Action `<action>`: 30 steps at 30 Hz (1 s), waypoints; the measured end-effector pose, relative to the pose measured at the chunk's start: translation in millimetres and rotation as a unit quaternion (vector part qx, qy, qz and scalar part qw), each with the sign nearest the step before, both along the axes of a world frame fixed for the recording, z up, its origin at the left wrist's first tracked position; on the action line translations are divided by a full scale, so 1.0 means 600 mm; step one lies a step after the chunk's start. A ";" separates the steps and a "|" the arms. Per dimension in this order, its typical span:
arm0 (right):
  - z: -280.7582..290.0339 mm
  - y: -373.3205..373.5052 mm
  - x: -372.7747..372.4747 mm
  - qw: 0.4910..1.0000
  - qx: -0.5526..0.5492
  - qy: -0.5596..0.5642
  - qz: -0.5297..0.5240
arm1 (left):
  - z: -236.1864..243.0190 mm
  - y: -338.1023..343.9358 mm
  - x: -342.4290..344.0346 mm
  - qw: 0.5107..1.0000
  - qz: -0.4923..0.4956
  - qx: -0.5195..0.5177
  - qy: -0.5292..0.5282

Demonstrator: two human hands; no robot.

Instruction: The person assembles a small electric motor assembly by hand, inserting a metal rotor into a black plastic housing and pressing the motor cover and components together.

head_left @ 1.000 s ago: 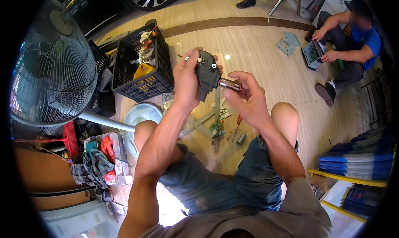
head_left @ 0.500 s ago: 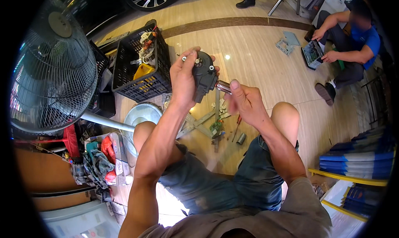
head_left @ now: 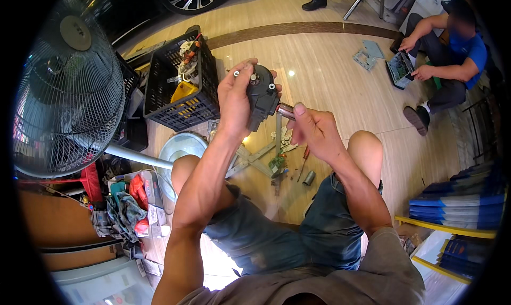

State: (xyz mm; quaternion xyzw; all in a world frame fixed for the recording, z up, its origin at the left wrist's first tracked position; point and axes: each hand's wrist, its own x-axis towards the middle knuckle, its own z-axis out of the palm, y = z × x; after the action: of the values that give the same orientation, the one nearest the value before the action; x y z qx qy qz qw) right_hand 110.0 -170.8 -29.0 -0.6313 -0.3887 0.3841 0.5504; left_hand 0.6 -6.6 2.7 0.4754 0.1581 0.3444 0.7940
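My left hand (head_left: 233,100) is closed around a black motor housing (head_left: 261,100), its thumb across the round end with pale bolts. A shiny metal cylinder (head_left: 286,111) sticks out of the housing's right side. My right hand (head_left: 319,133) grips the cylinder's outer end between thumb and fingers; part of those fingers is hidden. Below, on the floor between my knees, lie a red-handled screwdriver (head_left: 304,162), a hollow grey metal can (head_left: 309,178), a small green circuit board (head_left: 277,165) and crossed metal bars (head_left: 258,154).
A black plastic crate (head_left: 183,110) with tools stands left of my hands, beside a large floor fan (head_left: 69,92). At the far right a seated person (head_left: 468,54) holds an opened electronic device (head_left: 400,69). Blue stacked packs (head_left: 458,201) fill a shelf at the right.
My right hand's fingers have shifted slightly around the cylinder. The motor housing and my left hand are nearly still.
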 end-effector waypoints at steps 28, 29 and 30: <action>-0.010 0.003 -0.022 0.985 0.128 -0.110 -0.024 | 0.003 -0.004 -0.003 1.000 0.003 0.009 -0.003; -0.008 0.002 -0.024 0.989 0.111 -0.092 -0.019 | 0.000 -0.004 -0.003 1.000 -0.002 -0.008 -0.010; -0.006 0.001 -0.024 0.989 0.111 -0.092 -0.019 | -0.002 -0.004 -0.004 1.000 -0.001 -0.009 -0.010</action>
State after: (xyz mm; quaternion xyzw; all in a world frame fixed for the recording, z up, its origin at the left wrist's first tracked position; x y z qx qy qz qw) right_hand 95.6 -170.2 -32.9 -0.6058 -0.4659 0.2687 0.5863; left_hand -1.5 -8.9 1.4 0.4653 0.1526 0.3469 0.8000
